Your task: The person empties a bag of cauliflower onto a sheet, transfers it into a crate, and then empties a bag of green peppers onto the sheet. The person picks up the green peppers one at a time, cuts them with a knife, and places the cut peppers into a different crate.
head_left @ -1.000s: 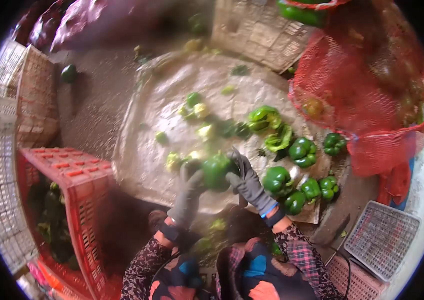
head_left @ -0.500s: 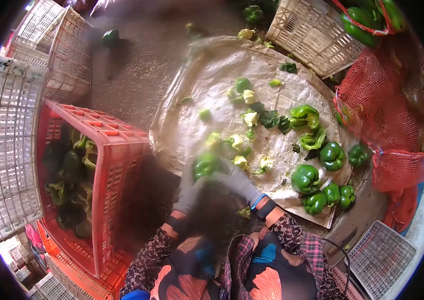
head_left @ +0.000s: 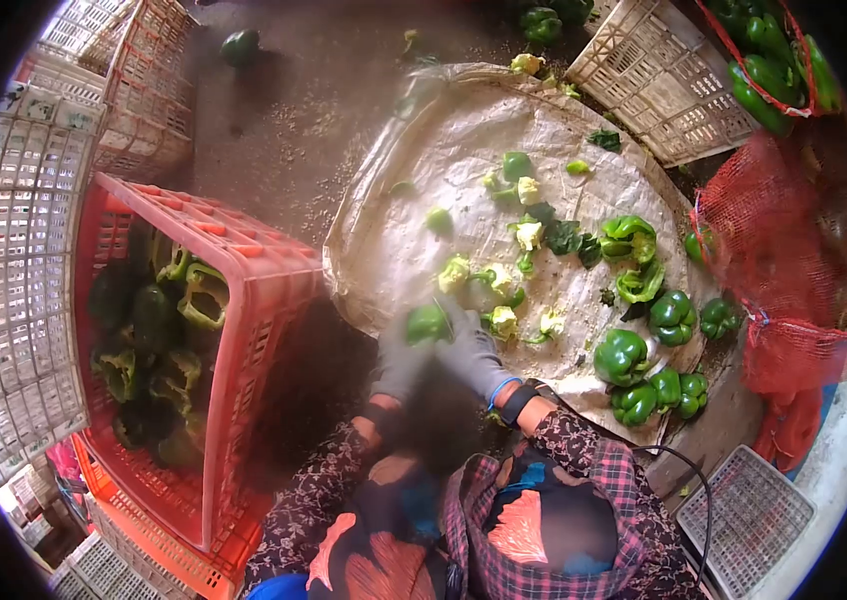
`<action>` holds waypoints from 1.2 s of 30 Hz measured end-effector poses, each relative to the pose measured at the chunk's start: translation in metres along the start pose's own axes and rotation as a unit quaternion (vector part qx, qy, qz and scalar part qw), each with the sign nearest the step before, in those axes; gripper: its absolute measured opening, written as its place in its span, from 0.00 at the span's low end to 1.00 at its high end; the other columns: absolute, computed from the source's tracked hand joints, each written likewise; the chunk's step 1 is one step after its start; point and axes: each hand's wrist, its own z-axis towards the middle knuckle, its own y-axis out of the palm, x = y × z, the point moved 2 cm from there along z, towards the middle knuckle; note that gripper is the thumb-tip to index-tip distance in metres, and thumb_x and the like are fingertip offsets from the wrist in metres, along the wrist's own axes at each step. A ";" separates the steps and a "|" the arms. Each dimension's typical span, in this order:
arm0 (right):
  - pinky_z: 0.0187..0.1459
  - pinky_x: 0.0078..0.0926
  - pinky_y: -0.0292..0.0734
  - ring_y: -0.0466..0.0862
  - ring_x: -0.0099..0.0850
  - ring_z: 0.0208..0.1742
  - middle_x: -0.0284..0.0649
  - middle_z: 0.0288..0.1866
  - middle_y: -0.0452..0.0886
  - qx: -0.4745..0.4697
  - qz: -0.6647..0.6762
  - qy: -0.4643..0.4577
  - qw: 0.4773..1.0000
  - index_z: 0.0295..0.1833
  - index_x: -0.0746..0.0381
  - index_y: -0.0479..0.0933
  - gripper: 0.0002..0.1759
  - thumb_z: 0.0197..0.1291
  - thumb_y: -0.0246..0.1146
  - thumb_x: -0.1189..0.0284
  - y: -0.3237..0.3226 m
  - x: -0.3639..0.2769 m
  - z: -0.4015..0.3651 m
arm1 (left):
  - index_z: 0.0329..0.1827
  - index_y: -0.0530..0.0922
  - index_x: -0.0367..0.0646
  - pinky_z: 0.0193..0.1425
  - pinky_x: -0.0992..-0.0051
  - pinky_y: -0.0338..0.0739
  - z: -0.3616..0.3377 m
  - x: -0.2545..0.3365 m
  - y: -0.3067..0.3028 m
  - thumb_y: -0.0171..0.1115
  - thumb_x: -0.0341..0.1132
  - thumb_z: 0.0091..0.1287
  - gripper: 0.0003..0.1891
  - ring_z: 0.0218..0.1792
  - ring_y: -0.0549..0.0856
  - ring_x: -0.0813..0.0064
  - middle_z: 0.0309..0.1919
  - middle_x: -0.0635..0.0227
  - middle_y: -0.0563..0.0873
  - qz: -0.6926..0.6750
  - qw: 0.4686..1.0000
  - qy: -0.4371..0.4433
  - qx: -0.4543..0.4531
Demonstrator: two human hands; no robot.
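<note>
A green pepper [head_left: 428, 323] is held between my gloved hands above the near left edge of a pale sheet [head_left: 384, 220]. My left hand [head_left: 402, 362] grips its left side. My right hand [head_left: 471, 355] is closed at the pepper's right side, and whether it also holds a tool is too blurred to tell. Pepper cores and scraps [head_left: 529, 235] lie on the middle of the sheet. Several whole peppers [head_left: 621, 357] rest on its right part, below two cut-open ones [head_left: 630, 240].
A red crate [head_left: 264, 260] holding cut peppers [head_left: 206, 297] stands at the left, beside white crates [head_left: 24, 260]. Another white crate [head_left: 659, 85] is at the upper right, near red mesh bags [head_left: 764, 230]. A grey basket [head_left: 747, 520] sits at the lower right.
The view has shifted, so the sheet and crates appear farther right. Both hands remain at the pepper, which now shows more clearly. My right hand's fingers have moved up along its right side.
</note>
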 end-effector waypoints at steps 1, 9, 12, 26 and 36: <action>0.63 0.50 0.78 0.81 0.62 0.59 0.58 0.64 0.75 0.010 -0.011 0.010 1.000 0.79 0.42 0.65 0.42 0.57 0.69 0.64 0.003 0.003 0.001 | 0.61 0.80 0.38 0.55 0.70 0.81 -0.001 0.004 0.000 0.66 0.27 0.62 0.22 0.49 0.86 0.72 0.47 0.62 0.89 0.023 1.000 0.008 0.010; 0.61 0.44 0.79 0.84 0.53 0.59 0.56 0.56 0.85 -0.112 0.124 -0.018 0.986 0.73 0.53 0.73 0.37 0.53 0.67 0.64 -0.014 0.035 0.008 | 0.66 0.74 0.38 0.55 0.73 0.81 -0.011 -0.003 0.001 0.64 0.22 0.52 0.32 0.51 0.84 0.73 0.53 0.63 0.84 -0.111 0.988 -0.079 -0.070; 0.61 0.37 0.79 0.85 0.45 0.61 0.50 0.58 0.86 -0.039 0.153 -0.165 0.974 0.74 0.54 0.73 0.36 0.55 0.64 0.70 -0.034 0.041 -0.010 | 0.78 0.66 0.38 0.61 0.73 0.80 -0.024 0.001 0.017 0.59 0.20 0.49 0.44 0.58 0.83 0.70 0.59 0.64 0.82 -0.164 0.978 -0.073 -0.102; 0.34 0.15 0.78 0.80 0.18 0.38 0.37 0.74 0.73 -0.187 0.363 0.006 0.913 0.87 0.49 0.46 0.49 0.59 0.55 0.75 -0.143 0.032 -0.055 | 0.71 0.73 0.37 0.62 0.71 0.82 -0.013 0.071 0.056 0.68 0.27 0.55 0.35 0.58 0.84 0.69 0.61 0.61 0.83 -0.213 0.937 -0.069 -0.270; 0.28 0.21 0.76 0.78 0.21 0.28 0.32 0.39 0.81 -0.203 0.481 -0.091 0.848 0.64 0.59 0.69 0.22 0.69 0.61 0.63 -0.156 -0.092 -0.081 | 0.70 0.71 0.37 0.49 0.76 0.79 -0.088 0.170 -0.061 0.57 0.28 0.54 0.34 0.42 0.80 0.76 0.42 0.69 0.80 -0.298 0.941 0.033 -0.159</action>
